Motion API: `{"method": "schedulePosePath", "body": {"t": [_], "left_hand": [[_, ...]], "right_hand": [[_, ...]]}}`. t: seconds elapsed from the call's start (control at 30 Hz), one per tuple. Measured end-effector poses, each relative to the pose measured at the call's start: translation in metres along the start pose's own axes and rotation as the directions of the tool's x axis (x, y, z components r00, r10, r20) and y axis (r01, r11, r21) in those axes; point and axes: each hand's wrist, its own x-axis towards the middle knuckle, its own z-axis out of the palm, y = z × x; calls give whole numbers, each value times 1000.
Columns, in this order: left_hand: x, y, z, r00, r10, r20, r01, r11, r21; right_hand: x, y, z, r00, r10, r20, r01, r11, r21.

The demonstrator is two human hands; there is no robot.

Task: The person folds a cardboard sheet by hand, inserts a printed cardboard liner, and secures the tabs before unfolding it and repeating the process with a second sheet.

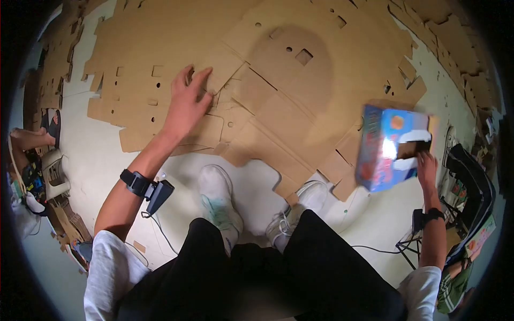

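Over the flattened brown cardboard (187,32) my left hand (188,104) hovers with fingers apart and slightly curled, near the cut edges of a sheet; nothing is in it. On the right, my right hand (426,168) grips a blue printed cardboard box (388,124) at the edge of its window cut-out, fingers partly inside the opening. The box is tilted, a little blurred, and overlaps the right end of the cardboard in this view. Slots, small round holes and loose flaps mark the sheets beneath.
My white shoes (216,195) stand on the pale floor (249,184) at the cardboard's near edge. More cardboard pieces (460,45) lie at the far right. A black case (474,182) is beside my right arm. Another person's foot (51,128) shows at the left.
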Motion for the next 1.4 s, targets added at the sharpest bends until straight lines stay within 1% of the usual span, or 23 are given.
{"method": "schedulePosePath", "body": {"t": [0.03, 0.07, 0.1, 0.17, 0.23, 0.27, 0.33, 0.4, 0.43, 0.47, 0.5, 0.57, 0.63, 0.77, 0.87, 0.9, 0.93, 0.97, 1.03, 1.13, 1.27, 1.33, 1.4], "left_hand": [[7, -10, -2, 996, 77, -40, -70, 986, 150], [15, -10, -5, 999, 50, -17, -50, 998, 44], [22, -6, -11, 1000, 26, 8, -26, 998, -62], [38, -2, -19, 996, -74, 47, 82, 977, -195], [54, 2, -21, 972, -221, 83, 235, 940, -248], [57, 7, -23, 964, -233, 126, 262, 909, -325], [62, 16, -24, 945, -241, 220, 319, 824, -468], [64, 7, -24, 916, -276, 290, 388, 791, -473], [65, 5, -24, 899, -293, 324, 423, 774, -472], [61, 11, -25, 921, -259, 291, 379, 767, -518], [51, 22, -27, 940, -226, 257, 335, 757, -561], [38, 37, -35, 963, -193, 187, 266, 771, -579], [28, 44, -42, 973, -193, 126, 230, 815, -531], [6, 52, -57, 999, -16, -33, 2, 922, -387], [-14, 68, -69, 978, 74, -194, -138, 930, -342], [-21, 73, -75, 967, 105, -231, -180, 925, -334], [-28, 78, -81, 954, 135, -268, -221, 920, -325], [-32, 83, -90, 914, 310, -263, -366, 909, -198], [-42, 87, -112, 763, 621, -180, -625, 780, 44], [-63, 77, -134, 713, 660, -235, -664, 744, 75], [-92, 33, -151, 687, 535, -491, -473, 843, 256], [-89, 28, -151, 700, 421, -577, -336, 907, 253], [-82, 25, -149, 789, 232, -569, -215, 972, 99]], "right_hand": [[-7, 18, -4, 947, 228, 227, -244, 968, 49], [-19, 52, 22, 905, 353, 235, -353, 935, -46], [-29, 90, 57, 874, 415, 253, -368, 905, -213], [-36, 84, 55, 743, 351, 570, -319, 934, -160], [-45, 43, 27, 485, 282, 828, -426, 903, -57], [-46, -14, -6, 322, 225, 920, -554, 832, -10], [-39, -81, -27, 97, 27, 995, -579, 814, 35], [-41, -133, -50, 197, -198, 960, -678, 679, 280], [-46, -146, -38, 279, -268, 922, -796, 473, 379], [-50, -157, -18, 373, -313, 874, -861, 234, 451], [-51, -165, -5, 399, -287, 871, -871, 179, 458], [-46, -177, 14, 451, -233, 861, -877, 65, 477], [-50, -181, 24, 605, -80, 792, -792, 42, 609], [-47, -207, -20, 863, 162, 479, -474, -67, 878], [-57, -228, -51, 786, 441, 434, -396, -181, 900], [-62, -226, -55, 846, 405, 347, -325, -124, 938], [-65, -232, -70, 837, 436, 330, -313, -113, 943], [-69, -243, -89, 827, 467, 313, -301, -103, 948], [-74, -253, -110, 817, 513, 262, -265, -70, 962], [-75, -255, -121, 823, 547, 151, -190, 15, 982], [-65, -245, -131, 838, 545, 17, -107, 133, 985], [-51, -246, -145, 837, 541, -79, -36, 198, 979], [-35, -240, -154, 846, 505, -169, 21, 285, 958]]}}
